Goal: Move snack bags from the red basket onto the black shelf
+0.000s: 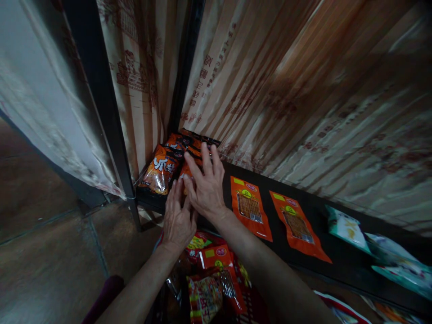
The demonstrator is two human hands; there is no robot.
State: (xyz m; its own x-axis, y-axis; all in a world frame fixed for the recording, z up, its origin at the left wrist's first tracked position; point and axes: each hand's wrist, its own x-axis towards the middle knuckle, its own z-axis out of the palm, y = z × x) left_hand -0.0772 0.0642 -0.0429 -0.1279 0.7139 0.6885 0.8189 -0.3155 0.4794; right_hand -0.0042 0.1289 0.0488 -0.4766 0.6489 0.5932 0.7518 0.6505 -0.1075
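My left hand point(177, 218) lies at the shelf's front edge with its fingers stretched out against a dark orange snack packet point(186, 171). Just above it, my right hand point(206, 186) is spread over the same packet and covers much of it. Neither hand is wrapped round anything. Beside them in the left corner rests another orange and black packet point(161, 170) with white lettering. Behind it sit more such packets point(175, 140), partly hidden by my fingers.
On the black shelf point(221, 184) lie two flat orange-red snack packs, one nearer point(250, 207) and one farther right point(299, 225). Green and white bags point(347, 227) are at the right. Below me, a container holds mixed packets point(205, 294). A dark post point(104, 103) and printed curtains point(270, 85) border the shelf.
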